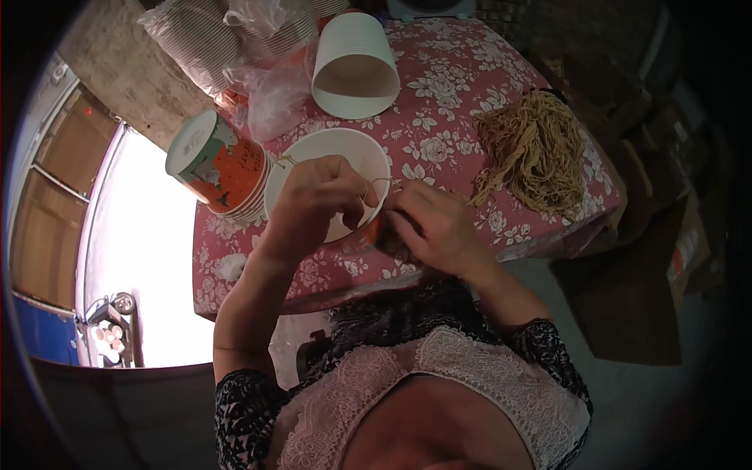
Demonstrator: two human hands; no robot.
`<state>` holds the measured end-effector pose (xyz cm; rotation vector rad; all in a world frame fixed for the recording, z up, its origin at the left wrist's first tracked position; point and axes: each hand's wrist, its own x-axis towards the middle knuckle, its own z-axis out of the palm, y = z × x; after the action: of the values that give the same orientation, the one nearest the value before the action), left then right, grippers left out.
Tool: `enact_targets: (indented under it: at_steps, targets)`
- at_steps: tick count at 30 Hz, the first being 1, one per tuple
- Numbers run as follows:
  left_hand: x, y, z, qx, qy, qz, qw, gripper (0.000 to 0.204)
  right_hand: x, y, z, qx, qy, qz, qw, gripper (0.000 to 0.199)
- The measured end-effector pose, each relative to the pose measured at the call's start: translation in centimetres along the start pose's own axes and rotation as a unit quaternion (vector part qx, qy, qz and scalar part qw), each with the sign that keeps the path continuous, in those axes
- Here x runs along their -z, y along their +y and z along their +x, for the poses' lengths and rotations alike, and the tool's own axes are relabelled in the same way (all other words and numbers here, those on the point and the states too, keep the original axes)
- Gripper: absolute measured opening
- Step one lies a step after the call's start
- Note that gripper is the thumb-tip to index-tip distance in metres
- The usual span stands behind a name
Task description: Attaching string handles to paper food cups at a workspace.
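Note:
A white-lined paper bucket [333, 138] with an orange outside stands near the table's front edge, its mouth facing up. My left hand [323, 196] reaches over the mouth, with its fingers bent and pinched inside the rim. A thin tan cord [382, 180] passes over the right side of the rim between my hands. Against the bucket's outer right wall, my right hand [432, 223] has its fingers curled in, closed on the cord; its fingertips are partly hidden. Another bit of cord [287, 159] sticks out at the left rim.
Stacked orange and green printed buckets [223, 168] lie tilted at left. A stack of white buckets [356, 70] lies behind. Bagged paper containers [196, 43] fill the back left. A heap of tan cords [540, 153] lies at right on the red floral tablecloth [435, 149]. Cardboard [627, 298] stands beyond.

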<state>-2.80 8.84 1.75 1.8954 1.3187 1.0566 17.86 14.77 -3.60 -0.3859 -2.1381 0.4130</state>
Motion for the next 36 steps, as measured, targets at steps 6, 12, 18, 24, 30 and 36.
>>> enact_targets:
  at_steps: [6,12,18,24,30,36]
  targets:
    - [-0.4,1.4,0.7,0.17,0.027,-0.209,0.963,0.013,2.4,0.6,1.9,-0.011,0.015,0.086,0.996,0.022]
    - [-0.5,0.5,0.9,0.158,0.02,-0.262,0.952,0.014,2.9,1.0,3.7,0.041,-0.007,0.105,0.994,0.031]
    - [-0.5,0.9,1.9,0.185,-0.006,-0.204,0.961,0.011,2.8,1.0,5.8,0.114,-0.033,0.157,0.98,0.032]
    - [-0.5,0.8,1.6,0.094,-0.005,-0.24,0.966,0.007,2.0,1.0,7.7,0.109,-0.084,0.196,0.971,0.032]
    - [-1.1,0.4,1.9,0.122,-0.005,-0.312,0.942,0.002,1.2,2.2,9.1,0.153,-0.111,0.18,0.965,0.04]
    - [-0.9,1.7,2.2,0.2,-0.04,-0.338,0.919,0.004,1.4,1.7,9.1,0.183,0.002,0.065,0.981,0.038]
